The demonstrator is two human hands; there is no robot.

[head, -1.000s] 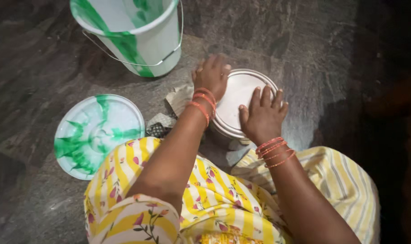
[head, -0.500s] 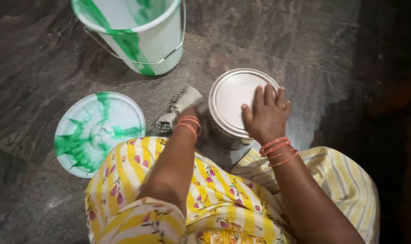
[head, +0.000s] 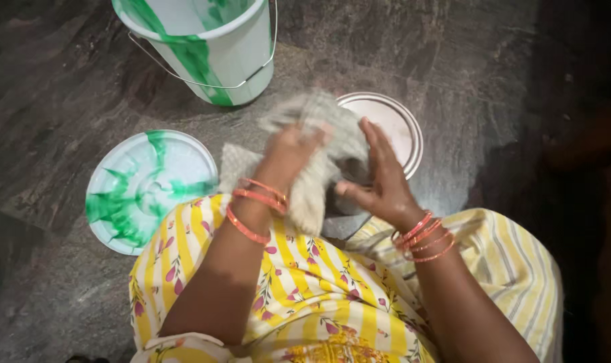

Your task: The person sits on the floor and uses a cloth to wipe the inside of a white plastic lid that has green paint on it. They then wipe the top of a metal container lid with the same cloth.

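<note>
My left hand (head: 286,153) grips a grey rag (head: 322,144) and holds it up over the near side of a round metal paint tin (head: 394,124) with a pale lid. My right hand (head: 380,180) is spread with fingers apart against the rag's right side, just in front of the tin. The rag is blurred and hides the tin's left edge. Orange bangles ring both wrists. My lap in yellow patterned cloth fills the lower frame.
A white bucket (head: 208,47) streaked with green paint stands at the top, its wire handle hanging down. A round white lid (head: 146,191) smeared with green lies on the dark stone floor (head: 43,101) to the left.
My left hand left the tin lid, went down to the rag on the floor, and has lifted it up in front of the tin. My right hand slid off the lid onto the rag.
</note>
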